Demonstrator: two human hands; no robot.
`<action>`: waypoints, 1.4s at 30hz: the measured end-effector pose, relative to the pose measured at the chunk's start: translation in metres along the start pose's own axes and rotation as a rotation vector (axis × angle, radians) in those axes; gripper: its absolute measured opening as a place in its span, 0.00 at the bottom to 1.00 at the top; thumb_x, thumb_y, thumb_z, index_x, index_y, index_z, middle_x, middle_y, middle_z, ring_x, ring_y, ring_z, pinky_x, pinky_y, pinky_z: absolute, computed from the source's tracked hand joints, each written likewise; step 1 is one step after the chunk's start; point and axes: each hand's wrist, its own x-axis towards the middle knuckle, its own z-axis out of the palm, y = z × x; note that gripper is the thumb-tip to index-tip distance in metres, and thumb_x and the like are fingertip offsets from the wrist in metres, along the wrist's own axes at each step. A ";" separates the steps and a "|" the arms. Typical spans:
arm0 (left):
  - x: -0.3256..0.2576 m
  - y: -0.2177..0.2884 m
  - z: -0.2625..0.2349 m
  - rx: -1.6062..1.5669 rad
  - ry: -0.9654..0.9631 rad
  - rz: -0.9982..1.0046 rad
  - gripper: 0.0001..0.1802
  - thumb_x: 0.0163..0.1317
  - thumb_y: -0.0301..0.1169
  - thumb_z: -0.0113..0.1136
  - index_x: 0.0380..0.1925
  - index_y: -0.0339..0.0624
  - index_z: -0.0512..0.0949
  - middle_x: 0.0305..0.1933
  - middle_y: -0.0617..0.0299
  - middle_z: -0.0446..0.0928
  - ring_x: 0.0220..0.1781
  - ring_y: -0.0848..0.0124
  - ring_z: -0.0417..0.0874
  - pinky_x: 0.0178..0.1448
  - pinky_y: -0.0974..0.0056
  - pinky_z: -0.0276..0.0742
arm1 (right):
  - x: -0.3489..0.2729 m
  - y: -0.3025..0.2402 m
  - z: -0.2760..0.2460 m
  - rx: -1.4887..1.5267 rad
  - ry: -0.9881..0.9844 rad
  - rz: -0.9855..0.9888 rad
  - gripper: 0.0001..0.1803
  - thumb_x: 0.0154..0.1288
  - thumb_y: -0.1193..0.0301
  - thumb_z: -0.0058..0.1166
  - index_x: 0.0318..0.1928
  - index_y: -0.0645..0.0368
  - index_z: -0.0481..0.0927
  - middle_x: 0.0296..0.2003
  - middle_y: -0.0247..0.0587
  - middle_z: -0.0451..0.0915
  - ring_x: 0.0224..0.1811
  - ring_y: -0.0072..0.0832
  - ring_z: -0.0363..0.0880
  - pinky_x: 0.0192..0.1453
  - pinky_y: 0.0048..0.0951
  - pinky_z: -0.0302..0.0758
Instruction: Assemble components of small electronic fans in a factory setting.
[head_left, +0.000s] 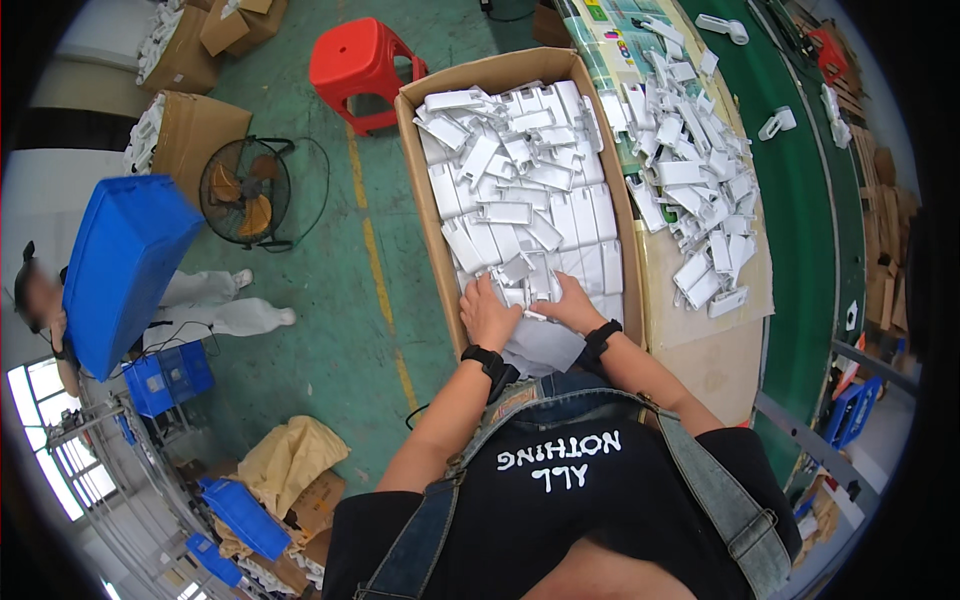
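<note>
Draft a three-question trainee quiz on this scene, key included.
1. Fill in: the red plastic stool stands on a ____ floor.
2. Where are the person's bare left hand and right hand: A) at the stool; B) inside the brown rectangular cardboard box of white plastic parts; C) on the floor?
3. True or false: a loose pile of white parts lies right of the box.

Key: 1 green; 2 B; 3 true.

Black T-shirt — white lettering, faded denim straps, black wristbands
</note>
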 end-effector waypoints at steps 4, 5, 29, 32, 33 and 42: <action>-0.003 0.001 0.003 0.135 0.146 0.189 0.41 0.40 0.32 0.63 0.58 0.37 0.59 0.59 0.45 0.60 0.59 0.46 0.62 0.62 0.52 0.61 | 0.005 0.025 0.001 0.124 0.009 -0.033 0.46 0.40 0.61 0.69 0.58 0.72 0.63 0.52 0.58 0.71 0.55 0.41 0.70 0.60 0.31 0.64; -0.002 0.000 0.002 0.080 0.118 0.185 0.42 0.40 0.30 0.63 0.59 0.37 0.58 0.59 0.44 0.59 0.59 0.47 0.62 0.62 0.52 0.61 | 0.004 0.019 0.001 0.126 0.007 -0.032 0.46 0.40 0.61 0.69 0.58 0.72 0.63 0.52 0.58 0.71 0.55 0.41 0.70 0.60 0.31 0.64; -0.001 0.021 -0.001 -0.860 -0.191 -0.099 0.34 0.53 0.19 0.38 0.64 0.35 0.50 0.58 0.49 0.63 0.58 0.62 0.66 0.61 0.63 0.61 | 0.016 -0.013 0.020 0.359 -0.173 0.008 0.44 0.44 0.60 0.64 0.59 0.68 0.59 0.48 0.54 0.74 0.51 0.38 0.73 0.55 0.29 0.67; -0.005 0.017 -0.003 -0.910 -0.169 0.105 0.34 0.54 0.19 0.37 0.64 0.35 0.49 0.60 0.49 0.62 0.60 0.61 0.65 0.63 0.63 0.60 | 0.012 -0.018 0.020 0.399 -0.159 -0.151 0.40 0.48 0.68 0.61 0.61 0.61 0.58 0.46 0.50 0.75 0.49 0.34 0.73 0.53 0.28 0.69; -0.007 0.020 -0.006 -0.903 -0.179 0.116 0.34 0.54 0.19 0.37 0.64 0.35 0.49 0.60 0.49 0.62 0.60 0.61 0.65 0.63 0.63 0.60 | 0.008 -0.031 0.011 0.405 -0.145 -0.154 0.40 0.48 0.68 0.61 0.61 0.61 0.58 0.46 0.50 0.75 0.49 0.34 0.73 0.53 0.28 0.69; -0.057 0.141 -0.049 -0.964 -0.278 0.391 0.34 0.58 0.20 0.36 0.66 0.37 0.43 0.64 0.48 0.57 0.64 0.60 0.63 0.65 0.61 0.58 | -0.033 -0.077 -0.080 0.516 0.012 -0.544 0.39 0.53 0.69 0.62 0.62 0.62 0.56 0.51 0.47 0.72 0.53 0.28 0.69 0.56 0.27 0.67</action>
